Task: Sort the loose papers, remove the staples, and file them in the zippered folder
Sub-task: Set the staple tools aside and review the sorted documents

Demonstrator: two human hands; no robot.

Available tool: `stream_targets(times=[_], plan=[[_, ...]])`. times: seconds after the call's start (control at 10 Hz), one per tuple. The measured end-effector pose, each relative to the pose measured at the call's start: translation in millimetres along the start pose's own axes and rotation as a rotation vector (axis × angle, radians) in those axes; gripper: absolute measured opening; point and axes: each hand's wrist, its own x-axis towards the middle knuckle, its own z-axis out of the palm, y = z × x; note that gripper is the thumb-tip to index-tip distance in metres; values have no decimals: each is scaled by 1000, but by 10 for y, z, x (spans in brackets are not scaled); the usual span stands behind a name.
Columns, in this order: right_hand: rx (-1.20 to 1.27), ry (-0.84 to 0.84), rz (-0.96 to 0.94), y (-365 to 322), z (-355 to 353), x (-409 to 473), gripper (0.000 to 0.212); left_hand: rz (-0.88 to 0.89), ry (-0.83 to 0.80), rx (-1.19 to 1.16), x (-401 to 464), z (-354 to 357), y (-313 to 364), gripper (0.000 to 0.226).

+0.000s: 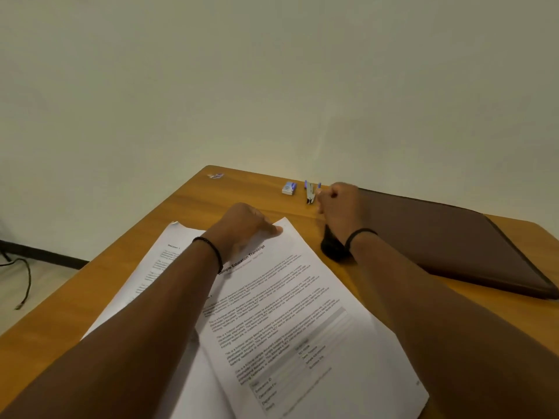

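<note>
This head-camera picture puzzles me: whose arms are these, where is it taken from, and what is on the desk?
There is no machine here. A person wears a camera on the head, so you look down along their own two arms. The left hand presses on the top of a sheet headed "Sample Education Transcript", part of the papers spread over the wooden desk. The right hand, fingers curled, reaches toward a staple remover; whether it holds anything is unclear. Beside that lies a small staple box, and to the right a closed brown folder.
</note>
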Motion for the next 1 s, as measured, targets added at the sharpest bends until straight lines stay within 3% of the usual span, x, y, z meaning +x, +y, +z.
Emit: stream_targets(times=[0.1,0.3,0.4,0.5,0.6,0.7,0.8,0.9,1.0], plan=[[-209,42,-79,-19,146,346,31,-28,-71,36,260,-39,-62,40],[-553,-114,-26,42,519,837,34,-94,-99,-75,448,-43,-118,36],[-632,-129,-47,91,557,882,24,-121,-110,-83,439,-16,-85,26],[-562,-114,-48,135,504,841,22,-116,-97,-66,431,10,-50,16],[-391,-88,-36,101,332,700,32,-112,-94,-67,358,29,-20,20],[11,-155,125,30,60,441,31,-82,-116,-56,238,135,80,20],[597,-322,310,44,-380,2,25,-4,-154,1,25,318,315,22],[890,-430,312,186,-855,-452,22,68,-191,35,-232,531,518,27],[1033,-429,283,419,-1298,-831,25,128,-242,29,-516,778,591,26]])
